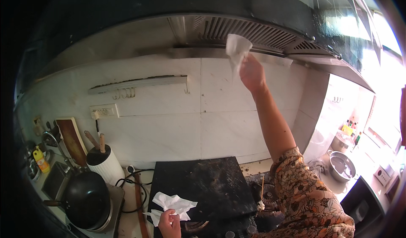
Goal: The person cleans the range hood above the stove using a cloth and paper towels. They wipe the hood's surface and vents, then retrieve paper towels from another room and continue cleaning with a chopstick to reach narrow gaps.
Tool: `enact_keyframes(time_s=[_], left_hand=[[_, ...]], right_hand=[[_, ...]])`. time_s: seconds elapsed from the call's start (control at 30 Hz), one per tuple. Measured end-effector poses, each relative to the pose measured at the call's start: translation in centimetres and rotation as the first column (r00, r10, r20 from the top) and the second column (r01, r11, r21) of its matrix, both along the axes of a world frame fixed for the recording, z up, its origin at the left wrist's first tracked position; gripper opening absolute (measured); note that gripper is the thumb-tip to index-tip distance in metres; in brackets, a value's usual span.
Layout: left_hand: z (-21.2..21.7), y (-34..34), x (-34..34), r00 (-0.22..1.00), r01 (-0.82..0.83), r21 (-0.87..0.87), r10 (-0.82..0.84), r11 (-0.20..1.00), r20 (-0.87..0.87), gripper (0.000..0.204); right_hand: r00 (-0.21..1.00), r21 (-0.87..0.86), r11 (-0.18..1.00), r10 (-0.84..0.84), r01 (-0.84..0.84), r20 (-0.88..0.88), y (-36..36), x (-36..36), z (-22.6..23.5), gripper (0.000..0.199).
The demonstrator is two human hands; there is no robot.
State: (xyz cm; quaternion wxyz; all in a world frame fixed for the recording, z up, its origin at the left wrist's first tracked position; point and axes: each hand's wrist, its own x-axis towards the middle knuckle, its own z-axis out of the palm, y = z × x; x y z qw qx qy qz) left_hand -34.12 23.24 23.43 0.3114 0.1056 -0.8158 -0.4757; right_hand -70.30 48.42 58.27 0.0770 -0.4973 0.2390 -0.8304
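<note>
My right hand (pixel 252 73) is raised high toward the range hood and closed on a white tissue (pixel 237 45). That tissue hangs just below the slotted underside of the range hood (pixel 249 34); whether it touches the metal I cannot tell. Low down, my left hand (pixel 170 224) grips a second, crumpled white tissue (pixel 175 204) over the front of the black board (pixel 203 183) covering part of the stove. The wall tiles (pixel 169 136) behind show scattered dark specks.
A black wok (pixel 86 200) and a white ribbed knife holder (pixel 105 166) stand at left, near a sink (pixel 57 181) and a yellow bottle (pixel 41 159). An exposed burner (pixel 270 195) lies under my right arm. A metal pot (pixel 341 166) sits at right. A hook rail (pixel 139 83) crosses the wall.
</note>
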Motion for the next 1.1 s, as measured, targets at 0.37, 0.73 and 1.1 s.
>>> enact_keyframes(time_s=[0.37,0.73,1.1], left_hand=[[-0.1,0.8,-0.5,1.0,0.0,-0.003,0.0,1.0,0.016,0.025],[-0.1,0.9,-1.0,1.0,-0.002,-0.015,0.002,1.0,-0.025,0.022],[0.6,0.3,0.4,0.999,-0.031,-0.046,0.032,0.998,0.031,0.022]], right_hand=[[0.972,0.026,0.978,-0.205,0.209,-0.115,0.2,4.7,-3.3,0.025],[-0.132,-0.524,-0.082,-0.989,0.848,-0.059,-2.9,6.6,5.1,0.022],[-0.421,-0.568,-0.301,-0.903,0.766,-0.089,-6.8,3.7,3.7,0.019]])
